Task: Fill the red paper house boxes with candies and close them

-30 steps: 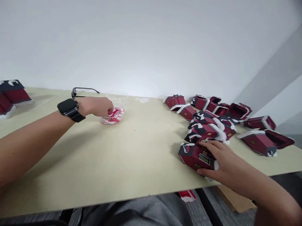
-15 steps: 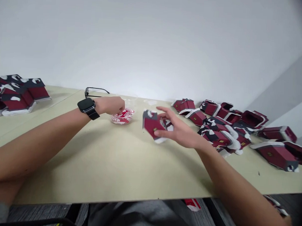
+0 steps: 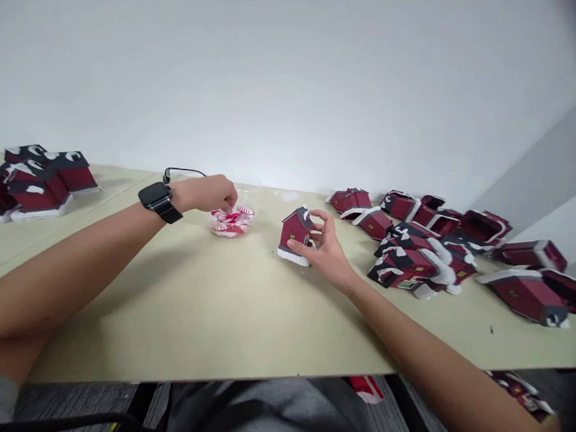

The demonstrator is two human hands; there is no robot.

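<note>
A small dark-red model house point(image 3: 294, 232) with a black roof and white snow-like trim stands upright near the middle of the table. My right hand point(image 3: 328, 249) grips it from the right, thumb on the front wall and fingers behind. To the left is a shallow round dish point(image 3: 231, 229), streaked red and white, with something red inside. My left hand point(image 3: 215, 195) is over its back left rim, fingers pinched together and pointing down. What they hold, if anything, is hidden. A black smartwatch point(image 3: 157, 199) is on the left wrist.
More red houses point(image 3: 36, 192) stand grouped at the far left. On the right lies a pile of houses point(image 3: 410, 256), several on their sides with hollow undersides showing. Black glasses point(image 3: 168, 174) rest behind my left hand. The table's front edge point(image 3: 214, 379) is close to my lap.
My right hand has turned the house from tilted to upright and lowered it. The left hand has lifted slightly and shifted left over the dish, fingers still pinched.
</note>
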